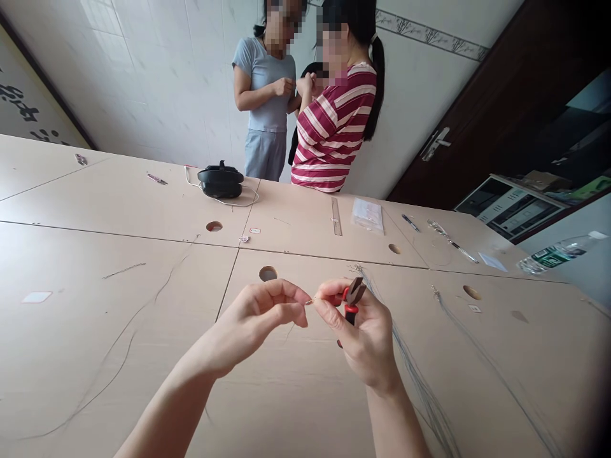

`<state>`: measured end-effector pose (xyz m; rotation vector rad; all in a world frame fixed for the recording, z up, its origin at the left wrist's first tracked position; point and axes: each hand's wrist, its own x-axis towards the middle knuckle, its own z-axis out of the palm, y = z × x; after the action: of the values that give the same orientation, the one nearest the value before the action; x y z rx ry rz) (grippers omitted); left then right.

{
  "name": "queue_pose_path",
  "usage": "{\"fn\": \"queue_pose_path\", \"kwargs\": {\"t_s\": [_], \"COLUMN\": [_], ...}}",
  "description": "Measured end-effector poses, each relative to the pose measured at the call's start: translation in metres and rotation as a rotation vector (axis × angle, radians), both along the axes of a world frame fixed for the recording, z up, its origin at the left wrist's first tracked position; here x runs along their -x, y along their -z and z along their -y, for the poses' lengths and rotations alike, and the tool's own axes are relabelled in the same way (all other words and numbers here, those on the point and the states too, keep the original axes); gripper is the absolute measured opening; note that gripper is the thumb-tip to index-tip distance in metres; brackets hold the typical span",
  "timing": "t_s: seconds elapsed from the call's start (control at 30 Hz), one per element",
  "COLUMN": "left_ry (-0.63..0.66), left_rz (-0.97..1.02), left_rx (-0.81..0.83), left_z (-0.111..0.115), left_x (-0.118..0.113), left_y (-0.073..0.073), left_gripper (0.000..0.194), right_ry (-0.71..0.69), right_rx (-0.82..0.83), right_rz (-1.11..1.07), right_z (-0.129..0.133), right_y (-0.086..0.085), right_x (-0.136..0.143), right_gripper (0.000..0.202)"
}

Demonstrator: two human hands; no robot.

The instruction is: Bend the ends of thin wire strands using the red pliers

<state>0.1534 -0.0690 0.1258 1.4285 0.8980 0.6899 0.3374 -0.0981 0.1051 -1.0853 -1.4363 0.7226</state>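
In front of me, over the table, both hands meet at a small thin wire. My left hand is closed in a pinch at one end of it. My right hand pinches the other end between thumb and forefinger. Tucked in the same right hand is a pair of pliers with red and black handles, jaws pointing up; most of the handles is hidden by fingers. Behind the right wrist runs a bundle of long grey wires, with small bright tips at its far end.
Another wire bundle lies farther right, and loose wires curve across the left. Beyond are a black case with a white cord, a ruler, a plastic packet and a water bottle. Two people stand behind the table.
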Motion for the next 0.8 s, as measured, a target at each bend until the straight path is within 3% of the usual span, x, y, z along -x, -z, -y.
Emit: {"fn": "queue_pose_path", "kwargs": {"t_s": [0.1,0.2,0.27,0.37,0.43,0.47,0.53,0.67,0.73,0.8], "left_ry": [-0.011,-0.269,-0.438,-0.465,-0.372,-0.284,-0.014,0.543,0.676,0.699], "left_rz": [-0.061,-0.102,-0.071,-0.021,-0.019,-0.005,0.054,0.182,0.205,0.229], "left_rx": [0.049,-0.072,-0.167,-0.213,-0.220,-0.202,-0.108,0.276,0.432,0.470], "left_z": [-0.006,-0.006,-0.001,0.005,0.006,0.004,0.000,0.001,0.011,0.027], "left_x": [0.000,-0.003,-0.005,-0.009,-0.012,-0.013,-0.015,-0.020,-0.021,-0.019], "left_y": [0.006,0.010,0.009,0.006,0.008,0.009,0.015,0.028,0.034,0.039], "left_gripper": [0.025,0.033,0.027,0.026,0.031,0.046,0.067,0.050,0.054,0.060], "right_ry": [0.046,0.089,0.103,0.109,0.113,0.112,0.104,0.101,0.116,0.141], "right_rx": [-0.011,-0.034,-0.044,-0.047,-0.047,-0.048,-0.055,-0.058,-0.052,-0.050], "right_rz": [0.011,-0.001,-0.014,-0.024,-0.037,-0.048,-0.075,-0.120,-0.142,-0.166], "right_z": [-0.003,-0.007,-0.009,-0.009,-0.008,-0.007,-0.006,-0.007,-0.009,-0.010], "right_y": [0.002,0.004,0.005,0.004,0.002,0.001,0.000,-0.002,-0.002,-0.001], "right_x": [-0.002,-0.004,-0.005,-0.007,-0.009,-0.009,-0.011,-0.015,-0.016,-0.017], "right_gripper": [0.005,0.004,0.005,0.005,0.005,0.005,0.005,0.005,0.006,0.006]}}
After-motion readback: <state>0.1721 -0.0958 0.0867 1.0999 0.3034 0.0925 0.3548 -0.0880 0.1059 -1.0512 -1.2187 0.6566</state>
